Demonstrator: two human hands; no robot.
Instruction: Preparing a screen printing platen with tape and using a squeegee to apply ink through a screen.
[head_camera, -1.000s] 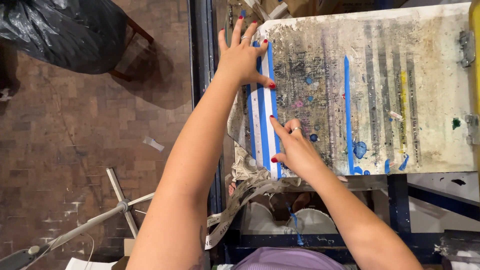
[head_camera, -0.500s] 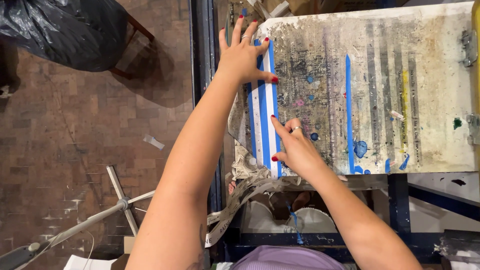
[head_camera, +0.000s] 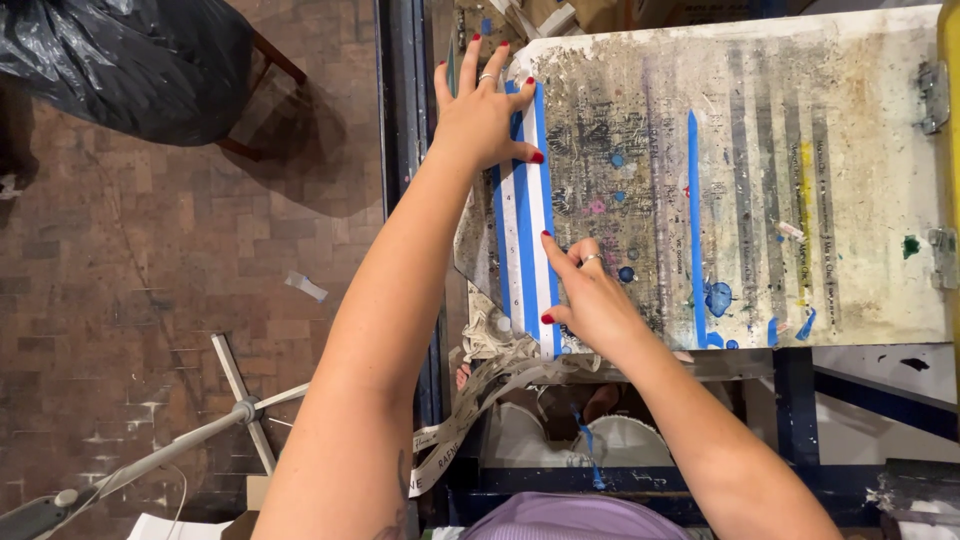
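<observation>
- My left hand lies flat, fingers spread, on the far end of the white strip, gripping nothing.
- My right hand presses fingertips on its near end, unclenched.
- The strip, edged in blue tape, runs along the stained board's left edge.
- A black bag sits far left.

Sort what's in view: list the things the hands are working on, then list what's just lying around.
In hand:
left hand pressing the far end of the blue and white strip
right hand pressing its near end
stained white board under the strip

Lying about:
black plastic bag
metal stand on the brick floor
loose paper strips hanging off the board's edge
</observation>
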